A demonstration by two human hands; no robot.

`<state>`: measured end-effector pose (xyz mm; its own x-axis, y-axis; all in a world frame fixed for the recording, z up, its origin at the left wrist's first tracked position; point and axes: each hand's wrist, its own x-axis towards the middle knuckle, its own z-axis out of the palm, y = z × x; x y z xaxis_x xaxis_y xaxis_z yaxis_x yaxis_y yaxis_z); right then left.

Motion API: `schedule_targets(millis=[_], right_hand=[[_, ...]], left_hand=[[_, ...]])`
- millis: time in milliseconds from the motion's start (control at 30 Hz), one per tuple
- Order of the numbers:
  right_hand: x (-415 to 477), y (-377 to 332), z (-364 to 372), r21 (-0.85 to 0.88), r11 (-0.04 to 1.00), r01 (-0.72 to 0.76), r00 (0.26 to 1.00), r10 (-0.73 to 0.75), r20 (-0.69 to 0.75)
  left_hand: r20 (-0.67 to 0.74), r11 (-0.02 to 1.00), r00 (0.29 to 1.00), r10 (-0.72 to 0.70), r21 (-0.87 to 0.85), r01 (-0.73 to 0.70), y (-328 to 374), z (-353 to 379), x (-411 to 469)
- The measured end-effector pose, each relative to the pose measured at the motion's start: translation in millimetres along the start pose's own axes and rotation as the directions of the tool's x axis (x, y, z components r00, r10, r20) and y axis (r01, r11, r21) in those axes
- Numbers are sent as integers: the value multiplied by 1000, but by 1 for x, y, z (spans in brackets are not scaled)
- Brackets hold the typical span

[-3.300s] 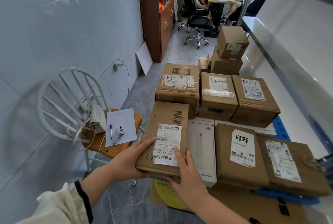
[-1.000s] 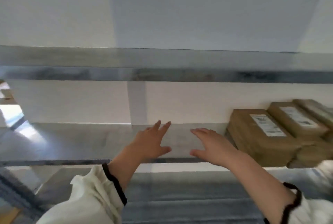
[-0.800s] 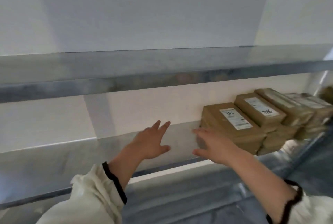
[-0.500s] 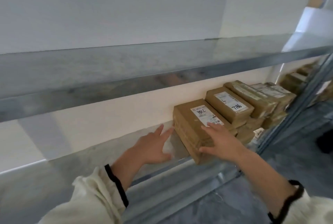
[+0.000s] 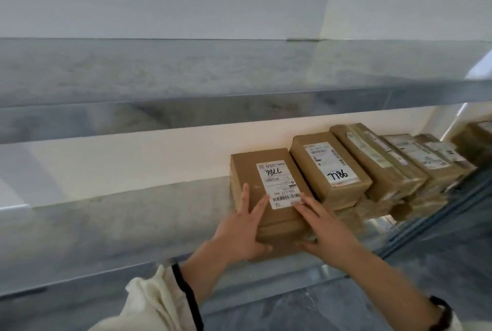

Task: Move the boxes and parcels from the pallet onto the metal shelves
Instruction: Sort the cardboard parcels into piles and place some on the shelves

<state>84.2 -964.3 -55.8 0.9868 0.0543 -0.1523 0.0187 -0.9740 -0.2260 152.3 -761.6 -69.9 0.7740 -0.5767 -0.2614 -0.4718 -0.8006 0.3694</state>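
Head view: left hand, right hand press flat-fingered, gripping nothing, on labelled parcel; I note more parcels shelved to its right; pallet unseen, remainder unknown.

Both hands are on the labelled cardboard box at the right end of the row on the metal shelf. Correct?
Not quite. The head view shows the left hand and right hand on the labelled cardboard box at the left end of the row on the metal shelf, not the right end. The other boxes run off to its right.
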Motion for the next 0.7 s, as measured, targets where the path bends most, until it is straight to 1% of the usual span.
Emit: schedule_targets(millis=[133,200,267,400,567,700], right_hand=[[11,12,7,152,984,90,996,-85,-37],[16,14,9,220,968,121,992,-111,-56],[21,15,11,249,957,148,988,-130,-89],[26,13,17,248,950,190,979,-166,-115],[24,-8,19,181,942,281,959,-270,-87],[23,-43,18,137,926,351,936,-345,-64]], left_hand=[[-50,972,987,-151,-187,140,2,12,3],[-56,945,978,-202,-274,180,4,15,4],[-72,921,971,-227,-341,190,6,15,5],[-123,930,964,-234,-317,185,2,15,-2],[-151,934,944,-294,-257,250,-12,12,-32],[-224,918,904,-363,-254,306,-29,8,-69]])
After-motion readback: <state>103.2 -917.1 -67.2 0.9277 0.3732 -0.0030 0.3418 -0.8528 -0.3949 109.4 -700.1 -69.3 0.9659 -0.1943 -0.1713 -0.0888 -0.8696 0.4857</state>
